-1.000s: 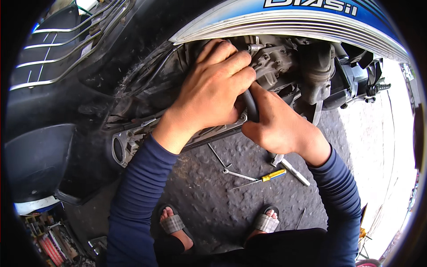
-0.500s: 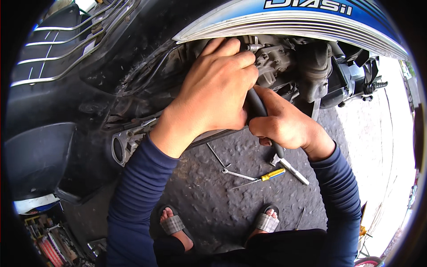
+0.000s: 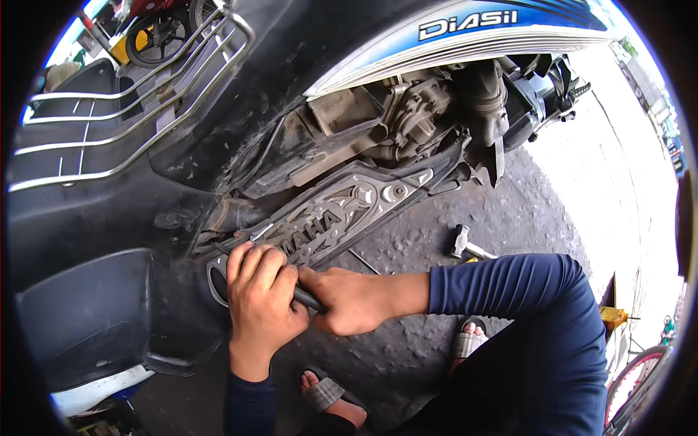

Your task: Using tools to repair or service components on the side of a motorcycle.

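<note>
At the left end of the patterned metal footboard (image 3: 320, 229), both my hands come together on a black-handled tool (image 3: 310, 299), whose kind I cannot make out. My right hand (image 3: 349, 299) is closed round its handle. Curled over the tool's front part, the fingers of my left hand (image 3: 265, 301) hide most of it and touch the footboard's end. This footboard runs along the lower side of a scooter with a dark body (image 3: 94, 203). Above it lies the uncovered engine (image 3: 414, 116).
A metal hammer (image 3: 461, 243) lies on the dark rough ground, half hidden by my right sleeve. A blue-white side panel (image 3: 465, 51) overhangs the engine. The scooter's metal rack (image 3: 87, 171) juts out at upper left. A bicycle wheel (image 3: 636, 381) stands at lower right.
Both hands have moved left and down from the engine to the footboard's left end, taking the black-handled tool along. The engine and footboard are uncovered. My view has shifted.
</note>
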A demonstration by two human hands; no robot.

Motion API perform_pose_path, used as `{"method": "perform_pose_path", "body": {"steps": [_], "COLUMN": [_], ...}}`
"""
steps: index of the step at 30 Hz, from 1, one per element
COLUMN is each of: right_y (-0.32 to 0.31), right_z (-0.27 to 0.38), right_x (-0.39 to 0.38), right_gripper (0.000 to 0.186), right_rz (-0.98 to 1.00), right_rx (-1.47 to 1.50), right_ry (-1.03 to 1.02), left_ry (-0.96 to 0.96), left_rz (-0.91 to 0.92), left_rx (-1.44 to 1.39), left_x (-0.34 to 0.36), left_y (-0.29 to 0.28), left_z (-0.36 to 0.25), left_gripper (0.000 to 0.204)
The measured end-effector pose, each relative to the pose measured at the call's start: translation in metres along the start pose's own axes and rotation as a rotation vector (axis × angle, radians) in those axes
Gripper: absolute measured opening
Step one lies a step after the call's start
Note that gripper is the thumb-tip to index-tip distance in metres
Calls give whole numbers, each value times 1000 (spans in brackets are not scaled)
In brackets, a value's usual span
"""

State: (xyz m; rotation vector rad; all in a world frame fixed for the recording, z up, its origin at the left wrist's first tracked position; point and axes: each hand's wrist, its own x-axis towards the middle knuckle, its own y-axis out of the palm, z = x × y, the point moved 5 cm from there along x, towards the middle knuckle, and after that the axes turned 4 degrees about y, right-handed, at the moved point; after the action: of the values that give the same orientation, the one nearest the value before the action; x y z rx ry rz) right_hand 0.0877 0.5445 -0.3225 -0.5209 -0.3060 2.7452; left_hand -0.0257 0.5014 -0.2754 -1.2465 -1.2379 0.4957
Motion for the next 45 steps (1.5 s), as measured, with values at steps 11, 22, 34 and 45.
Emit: {"method": "perform_pose_path", "body": {"steps": [11,22,34,45], "right_y": [-66,-147,-145,-146], "right_z": [11,2,-4,-12], "right_x": [-104,-97,-85,-83], "right_gripper": [37,30,39,42], "right_rz": [-461,-673,-654,-694], "right_rx": [-70,-350,-274,-218], "right_ry": [216,154,128,99], "left_ry": [358,348,372,391], "left_rz": [-295,-423,-374,-113], "left_rx": [-168,-100,-152,-117], "left_x": [87,167,164,168], "left_y": [20,55,56,44], "left_z": [-42,-32,-20,-23], "left_gripper": [11,11,20,39]}}
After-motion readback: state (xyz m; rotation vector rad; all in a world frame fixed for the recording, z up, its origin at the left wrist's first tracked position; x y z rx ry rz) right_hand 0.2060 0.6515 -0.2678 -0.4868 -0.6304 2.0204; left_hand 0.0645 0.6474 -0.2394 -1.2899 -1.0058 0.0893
